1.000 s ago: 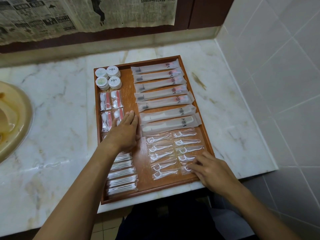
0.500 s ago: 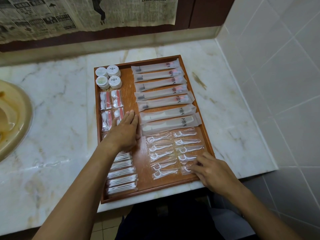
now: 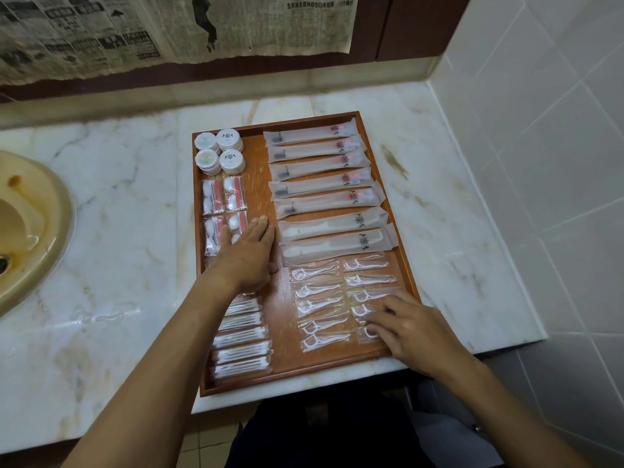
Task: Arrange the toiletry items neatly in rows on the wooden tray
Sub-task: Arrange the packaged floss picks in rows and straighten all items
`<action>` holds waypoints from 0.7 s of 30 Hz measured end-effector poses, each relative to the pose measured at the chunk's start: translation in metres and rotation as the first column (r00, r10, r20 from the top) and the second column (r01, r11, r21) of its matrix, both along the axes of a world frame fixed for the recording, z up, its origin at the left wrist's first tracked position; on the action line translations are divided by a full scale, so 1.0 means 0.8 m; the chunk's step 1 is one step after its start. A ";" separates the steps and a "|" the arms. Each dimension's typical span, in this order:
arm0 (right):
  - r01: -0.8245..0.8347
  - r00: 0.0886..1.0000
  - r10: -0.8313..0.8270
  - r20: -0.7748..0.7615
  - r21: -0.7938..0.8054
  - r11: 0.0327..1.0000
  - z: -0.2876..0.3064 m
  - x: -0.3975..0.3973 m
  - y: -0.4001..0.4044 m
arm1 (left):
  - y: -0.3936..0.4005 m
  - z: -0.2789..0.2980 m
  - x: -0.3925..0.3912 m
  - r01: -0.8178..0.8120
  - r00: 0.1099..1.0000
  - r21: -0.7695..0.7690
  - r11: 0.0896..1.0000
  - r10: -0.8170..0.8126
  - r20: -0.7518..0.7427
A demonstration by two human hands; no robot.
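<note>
Head view: you stand over a wooden tray (image 3: 256, 383) set on a marble counter (image 3: 118, 231), both forearms reaching in.
Tray position: it lies near the counter's front edge, between a beige sink (image 3: 30, 231) on your left and a tiled wall (image 3: 540, 130) on your right.
Left hand (image 3: 248, 255): it rests flat on the tray's left-centre, fingers straight and together, grip released, fingertips just touching the lower cotton-pad packets (image 3: 223, 211).
Right hand (image 3: 410, 329): fingers lie loosely bent on the floss-pick packets (image 3: 320, 298) at the tray's near right corner, touching the wrappers; you cannot tell whether the grip pinches one.
Top left: four stacks of round white soaps (image 3: 219, 152) sit in a square.
Right column: five toothbrush sleeves (image 3: 317, 163) lie in a row, with two comb sleeves (image 3: 334, 233) below them.
Near left: cotton-swab packets (image 3: 241, 339) are stacked in a row under your left forearm.
Background: newspaper sheets (image 3: 169, 25) hang along the back wall above the counter.
</note>
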State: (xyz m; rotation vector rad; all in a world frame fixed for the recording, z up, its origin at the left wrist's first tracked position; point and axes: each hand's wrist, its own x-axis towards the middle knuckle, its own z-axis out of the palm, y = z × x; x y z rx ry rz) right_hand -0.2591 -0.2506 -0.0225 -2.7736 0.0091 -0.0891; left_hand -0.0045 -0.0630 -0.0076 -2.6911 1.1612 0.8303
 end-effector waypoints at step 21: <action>-0.287 0.950 0.269 -0.159 -0.101 0.953 -0.020 0.034 0.066 | 0.002 -0.010 0.004 0.018 1.000 -0.014 1.000 -0.018 0.007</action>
